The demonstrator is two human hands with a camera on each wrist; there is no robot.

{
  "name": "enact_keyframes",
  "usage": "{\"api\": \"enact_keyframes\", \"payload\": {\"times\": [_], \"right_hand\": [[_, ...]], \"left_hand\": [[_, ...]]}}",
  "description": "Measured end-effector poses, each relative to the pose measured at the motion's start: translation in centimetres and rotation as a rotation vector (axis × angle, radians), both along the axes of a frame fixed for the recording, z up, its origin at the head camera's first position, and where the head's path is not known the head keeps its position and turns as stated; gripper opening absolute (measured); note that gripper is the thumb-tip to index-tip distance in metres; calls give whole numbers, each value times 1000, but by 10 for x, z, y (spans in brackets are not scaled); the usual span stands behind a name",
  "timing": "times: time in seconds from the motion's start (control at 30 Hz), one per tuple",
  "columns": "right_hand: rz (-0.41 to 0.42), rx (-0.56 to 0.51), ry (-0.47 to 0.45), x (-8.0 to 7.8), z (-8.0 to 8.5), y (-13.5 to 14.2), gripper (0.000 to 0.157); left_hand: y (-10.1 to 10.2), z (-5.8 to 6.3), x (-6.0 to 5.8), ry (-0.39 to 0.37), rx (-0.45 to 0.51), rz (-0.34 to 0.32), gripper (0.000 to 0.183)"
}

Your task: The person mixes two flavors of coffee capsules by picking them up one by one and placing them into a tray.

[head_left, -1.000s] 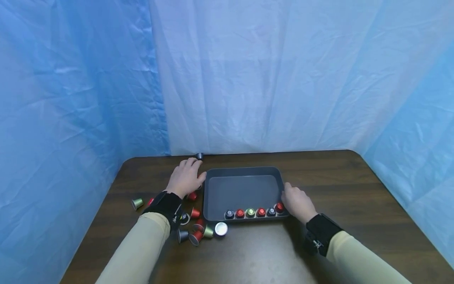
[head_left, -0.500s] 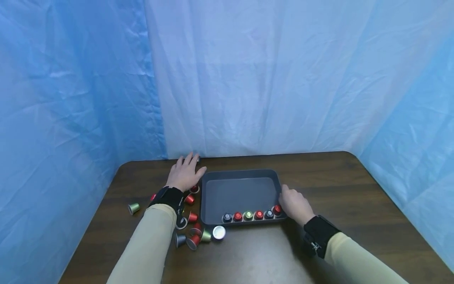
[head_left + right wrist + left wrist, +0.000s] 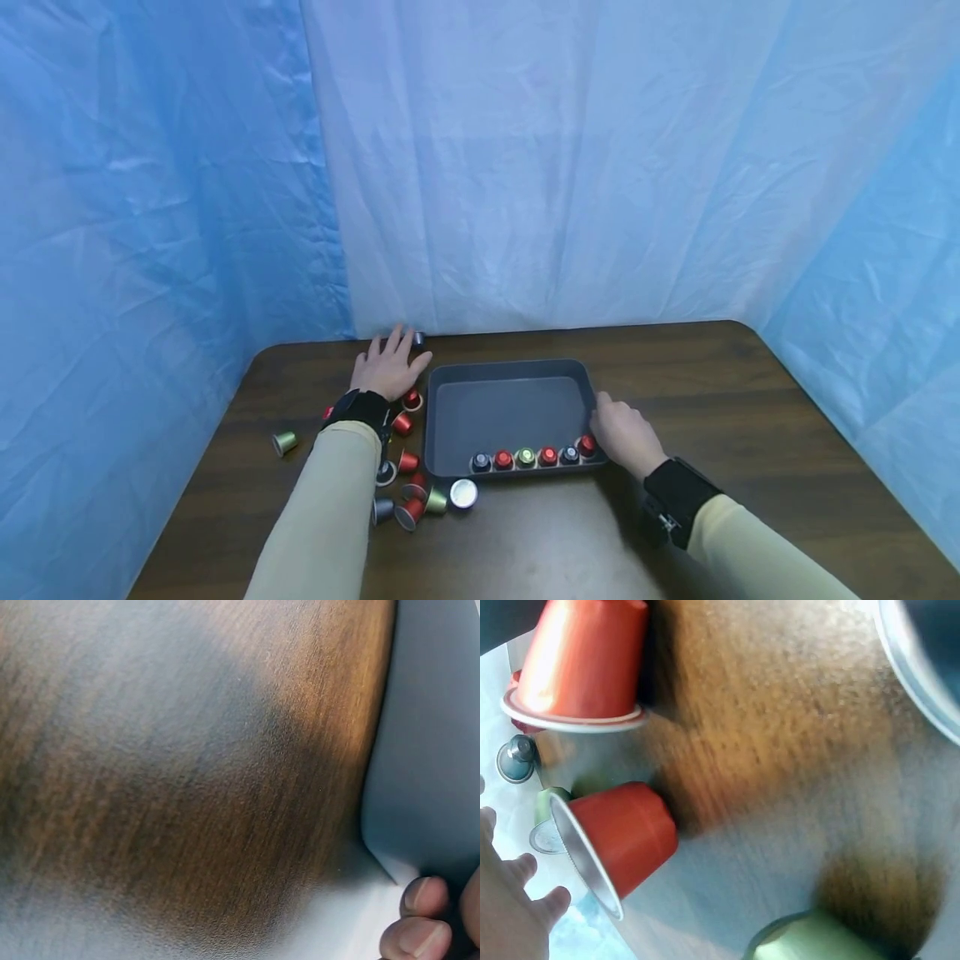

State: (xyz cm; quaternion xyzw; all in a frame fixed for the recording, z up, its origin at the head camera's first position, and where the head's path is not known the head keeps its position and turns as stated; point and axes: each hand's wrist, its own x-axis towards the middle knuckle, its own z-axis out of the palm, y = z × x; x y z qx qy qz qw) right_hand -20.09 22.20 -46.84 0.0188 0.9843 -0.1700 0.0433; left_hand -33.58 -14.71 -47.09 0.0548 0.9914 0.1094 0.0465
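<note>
My left hand (image 3: 384,368) is stretched out with spread fingers over the table, left of the tray's far corner. Its fingertips are close beside a dark coffee capsule (image 3: 418,338) at the back edge. In the left wrist view, a red coffee capsule (image 3: 622,838) lies on its side near the fingers (image 3: 551,904). My right hand (image 3: 626,433) grips the right side of a dark grey tray (image 3: 510,362); curled fingertips show at the tray's wall (image 3: 420,712) in the right wrist view. Along the tray's near side stands a row of coffee capsules (image 3: 526,456), red, green and dark.
Several loose capsules (image 3: 409,513) lie left of the tray and by its near left corner, one showing its silver lid (image 3: 463,494). A green capsule (image 3: 284,442) lies farther left. Blue curtains (image 3: 480,167) hang behind the wooden table (image 3: 750,467).
My left hand has spread its fingers and shifted slightly left, uncovering a red capsule beside the tray. My right hand keeps its hold on the tray.
</note>
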Motion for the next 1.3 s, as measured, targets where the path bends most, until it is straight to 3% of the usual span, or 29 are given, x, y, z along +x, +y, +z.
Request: {"api": "enact_keyframes", "payload": {"times": [0.23,0.57,0.87,1.1,1.3], "right_hand": [[-4,0,12,1,-2,-3,36],[5,2,24,-2,-4,-5,35],[2,-3,27,-1,-3,-5,37],[2,3,32,-2,-3,-5,36],[25,5,41,-2,-3,-8,30]], "left_hand": [[2,1,-3,-56,-4,-1,81],[9,26,8,-172,8,-4,79],[11,22,2,-212,-27,6,79],[14,24,-7,-218,-53,-70,75],[15,25,-12,-273,-27,-140,72]]}}
